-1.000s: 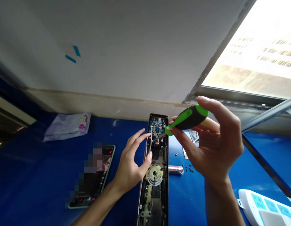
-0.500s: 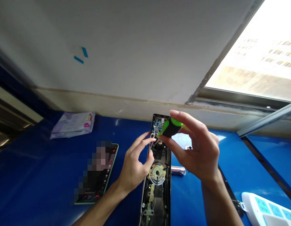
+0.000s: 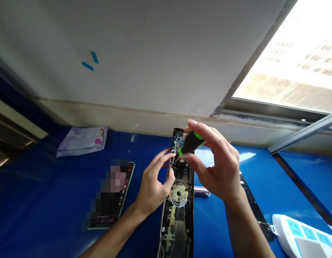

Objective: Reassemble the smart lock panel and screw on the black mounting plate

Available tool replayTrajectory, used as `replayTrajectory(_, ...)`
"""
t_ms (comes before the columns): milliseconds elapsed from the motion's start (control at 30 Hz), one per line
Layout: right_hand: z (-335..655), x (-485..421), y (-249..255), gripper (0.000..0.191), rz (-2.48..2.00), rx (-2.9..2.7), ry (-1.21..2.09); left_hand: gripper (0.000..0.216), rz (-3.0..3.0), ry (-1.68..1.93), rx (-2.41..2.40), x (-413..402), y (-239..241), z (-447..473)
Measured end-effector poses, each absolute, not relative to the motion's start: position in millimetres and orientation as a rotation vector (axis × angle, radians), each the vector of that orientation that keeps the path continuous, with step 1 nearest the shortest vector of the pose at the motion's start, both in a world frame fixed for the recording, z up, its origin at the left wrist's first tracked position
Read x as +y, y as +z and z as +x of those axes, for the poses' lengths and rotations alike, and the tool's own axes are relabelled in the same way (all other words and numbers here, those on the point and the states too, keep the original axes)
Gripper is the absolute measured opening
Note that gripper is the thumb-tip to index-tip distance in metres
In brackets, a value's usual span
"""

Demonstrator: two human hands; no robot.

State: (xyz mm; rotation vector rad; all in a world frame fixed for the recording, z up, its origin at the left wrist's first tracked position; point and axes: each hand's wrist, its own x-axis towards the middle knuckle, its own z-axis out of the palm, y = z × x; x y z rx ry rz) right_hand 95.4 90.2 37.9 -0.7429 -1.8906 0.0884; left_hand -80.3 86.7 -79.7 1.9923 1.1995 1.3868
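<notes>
A long, narrow door lock housing (image 3: 179,222) lies open, its inner side up, with a round metal disc in its middle. At its far end sit a blue circuit board (image 3: 178,137) and thin wires. My left hand (image 3: 156,181) grips the housing's left edge, thumb and index finger beside the wires. My right hand (image 3: 221,163) is closed on the black and green handle of a screwdriver (image 3: 191,142). The screwdriver tilts, its shaft pointing down and left into the housing near the left fingertips. Whether the tip touches a screw cannot be made out.
A phone (image 3: 112,200) with a lit screen lies left on the blue table. Behind it is a pale purple packet (image 3: 81,141). Right of the housing are a shiny wrapped piece (image 3: 202,191), a long black panel (image 3: 253,204) and a white power strip (image 3: 303,233). A wall stands behind.
My right hand and the screwdriver have shifted slightly left, and the handle has turned in the fingers. My left hand stays at the housing. The whole view has moved a little.
</notes>
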Motion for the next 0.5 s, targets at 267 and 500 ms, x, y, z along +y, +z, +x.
replayTrajectory(267,97.3,86.6,42.8,0.046,-0.67,-1.749,0.13,0.042,1.825,1.398,1.159,86.5,-85.7,-76.5)
replayTrajectory(500,96.0,85.9,45.5,0.047,-0.666,-1.805,0.212,0.047,1.705,1.363,1.133,86.8,-88.2,-75.2)
